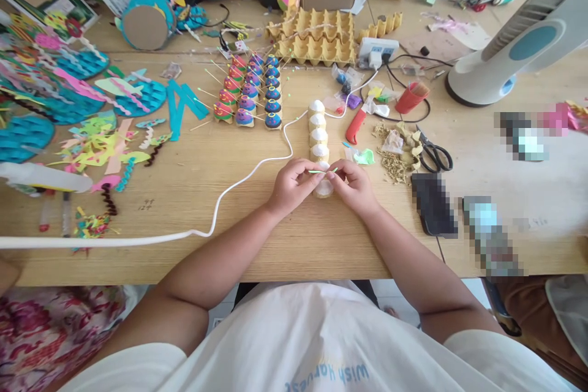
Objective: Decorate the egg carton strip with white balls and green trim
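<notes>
My left hand [294, 188] and my right hand [353, 188] meet over the near end of an egg-carton strip. Both are closed in a pinch, thumbs and forefingers nearly touching. Between them is a thin light-green strand [316, 171], its ends showing at the fingertips; its material is too small to tell. The carton strip [318, 136] runs away from me, its several bumps topped with white. My hands partly cover its nearer bumps. Right of it lie a red-handled tool [355, 128] and a packet of light-green stuff [362, 156].
Painted egg-carton caterpillars [248, 95] stand in three rows at left centre. A white cable [239, 182] crosses the table. Scissors [436, 153], a dark phone [434, 203] and a fan [482, 67] are at right. Paper scraps [98, 147] lie left; egg trays [316, 37] sit behind.
</notes>
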`<state>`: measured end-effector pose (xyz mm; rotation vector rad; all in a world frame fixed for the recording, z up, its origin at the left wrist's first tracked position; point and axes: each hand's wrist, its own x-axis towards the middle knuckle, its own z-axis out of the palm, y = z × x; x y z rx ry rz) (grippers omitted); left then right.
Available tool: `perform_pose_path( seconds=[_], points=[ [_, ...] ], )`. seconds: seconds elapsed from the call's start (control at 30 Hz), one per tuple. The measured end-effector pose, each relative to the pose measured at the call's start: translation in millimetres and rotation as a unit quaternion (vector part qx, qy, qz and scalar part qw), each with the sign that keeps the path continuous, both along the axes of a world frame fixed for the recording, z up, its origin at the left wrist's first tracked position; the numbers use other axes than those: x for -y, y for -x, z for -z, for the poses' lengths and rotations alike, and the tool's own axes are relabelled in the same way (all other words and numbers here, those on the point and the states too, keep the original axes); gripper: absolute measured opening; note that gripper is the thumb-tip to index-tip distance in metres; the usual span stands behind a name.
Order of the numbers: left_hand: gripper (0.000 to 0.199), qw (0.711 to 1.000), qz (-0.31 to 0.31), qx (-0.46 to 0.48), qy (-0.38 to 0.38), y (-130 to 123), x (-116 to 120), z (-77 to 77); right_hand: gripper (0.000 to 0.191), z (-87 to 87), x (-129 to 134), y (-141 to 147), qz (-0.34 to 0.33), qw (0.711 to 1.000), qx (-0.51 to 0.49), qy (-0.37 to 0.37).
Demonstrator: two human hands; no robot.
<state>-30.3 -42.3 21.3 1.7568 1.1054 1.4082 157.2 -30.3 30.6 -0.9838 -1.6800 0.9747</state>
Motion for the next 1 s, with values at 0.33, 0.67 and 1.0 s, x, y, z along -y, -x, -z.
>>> perform_pose_path(
  seconds=[0.33,0.67,1.0],
  points=[
    [0.017,1.0,0.009,-0.005,0.002,0.9,1.4,-1.3,0.036,3.5,-0.6,-3.7,-0.012,1.0,-0.008,-0.006],
    [0.016,0.999,0.006,0.016,0.037,0.9,1.5,-0.8,0.026,7.2,-1.7,-3.7,-0.025,1.0,-0.019,0.002],
    [0.014,1.0,-0.008,0.003,0.021,-0.2,0.1,1.4,0.035,4.0,-2.9,-3.5,-0.009,1.0,-0.011,0.025]
  ],
)
